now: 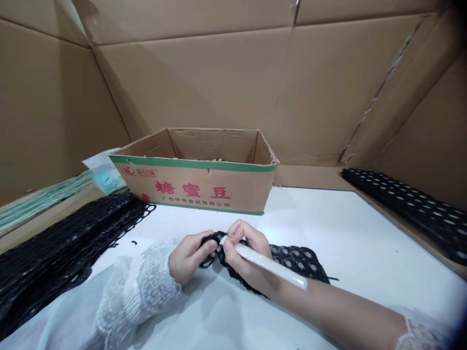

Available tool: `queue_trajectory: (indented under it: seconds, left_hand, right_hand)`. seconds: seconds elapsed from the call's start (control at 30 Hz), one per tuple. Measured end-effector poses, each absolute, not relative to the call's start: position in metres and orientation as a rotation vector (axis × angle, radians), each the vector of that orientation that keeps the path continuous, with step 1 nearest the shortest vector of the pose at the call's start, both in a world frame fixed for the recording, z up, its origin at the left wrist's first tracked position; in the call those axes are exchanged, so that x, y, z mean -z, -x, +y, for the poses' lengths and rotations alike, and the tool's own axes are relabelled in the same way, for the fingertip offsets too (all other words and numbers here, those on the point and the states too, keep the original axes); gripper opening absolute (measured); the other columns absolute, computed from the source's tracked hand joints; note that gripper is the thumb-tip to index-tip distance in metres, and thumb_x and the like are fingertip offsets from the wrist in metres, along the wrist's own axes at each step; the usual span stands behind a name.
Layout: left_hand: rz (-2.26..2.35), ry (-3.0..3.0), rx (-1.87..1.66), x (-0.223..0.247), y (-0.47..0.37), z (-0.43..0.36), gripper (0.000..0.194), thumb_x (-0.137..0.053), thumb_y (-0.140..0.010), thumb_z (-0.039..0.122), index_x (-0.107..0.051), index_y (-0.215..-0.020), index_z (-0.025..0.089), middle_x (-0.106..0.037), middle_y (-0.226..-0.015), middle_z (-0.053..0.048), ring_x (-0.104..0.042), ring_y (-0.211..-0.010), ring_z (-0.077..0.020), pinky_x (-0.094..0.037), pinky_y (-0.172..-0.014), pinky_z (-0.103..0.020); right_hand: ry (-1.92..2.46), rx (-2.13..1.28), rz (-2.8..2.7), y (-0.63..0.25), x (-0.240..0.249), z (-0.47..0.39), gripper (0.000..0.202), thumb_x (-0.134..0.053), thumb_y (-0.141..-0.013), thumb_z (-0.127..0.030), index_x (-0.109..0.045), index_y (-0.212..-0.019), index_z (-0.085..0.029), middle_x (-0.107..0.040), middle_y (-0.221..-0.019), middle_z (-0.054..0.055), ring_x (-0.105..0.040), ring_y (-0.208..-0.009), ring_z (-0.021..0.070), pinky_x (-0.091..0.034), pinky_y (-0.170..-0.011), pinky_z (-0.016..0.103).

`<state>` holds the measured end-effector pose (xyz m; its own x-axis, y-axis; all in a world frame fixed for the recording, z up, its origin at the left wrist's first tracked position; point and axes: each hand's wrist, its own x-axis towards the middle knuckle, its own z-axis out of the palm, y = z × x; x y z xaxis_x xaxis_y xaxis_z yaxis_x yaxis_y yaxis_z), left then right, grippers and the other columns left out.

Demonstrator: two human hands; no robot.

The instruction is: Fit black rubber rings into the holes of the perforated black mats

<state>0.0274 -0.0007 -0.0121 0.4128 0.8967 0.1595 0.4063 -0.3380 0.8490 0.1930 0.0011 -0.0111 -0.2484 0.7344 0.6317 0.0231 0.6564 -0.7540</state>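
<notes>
My left hand (189, 257) pinches the left end of a black sheet of joined rings (297, 257), which lies on the white table. In my right hand (248, 248) is a white pen-like tool (272, 266), its tip pressed at the sheet just beside my left fingertips. Flat pale discs fill the rings at the right part of the sheet. The rings near my left thumb are bunched up, and my fingers hide the exact spot where the tip meets them.
Behind my hands stands an open cardboard box (197, 189) with red lettering. Black ring netting (54, 248) is heaped at the left, near green and white strips (44, 197) and a plastic packet (105, 172). Another black perforated sheet (408, 209) lies at the right. Cardboard walls (233, 82) surround the table.
</notes>
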Motion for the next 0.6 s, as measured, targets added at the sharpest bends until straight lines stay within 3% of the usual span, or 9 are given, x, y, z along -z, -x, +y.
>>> queue_trajectory:
  seconds: [0.6]
  left_hand:
    - [1.276, -2.383, -0.892, 0.0075, -0.0308, -0.0072, 0.027, -0.031, -0.089, 0.026, -0.048, -0.070, 0.017, -0.052, -0.062, 0.000, -0.047, -0.059, -0.0118, -0.036, -0.059, -0.022]
  right_hand:
    - [0.668, -0.686, -1.786, -0.1923, 0.0125, 0.0021, 0.012, -0.051, -0.077, -0.016, -0.040, -0.073, -0.020, -0.046, -0.073, 0.000, -0.048, -0.070, 0.0131, -0.042, -0.067, 0.029]
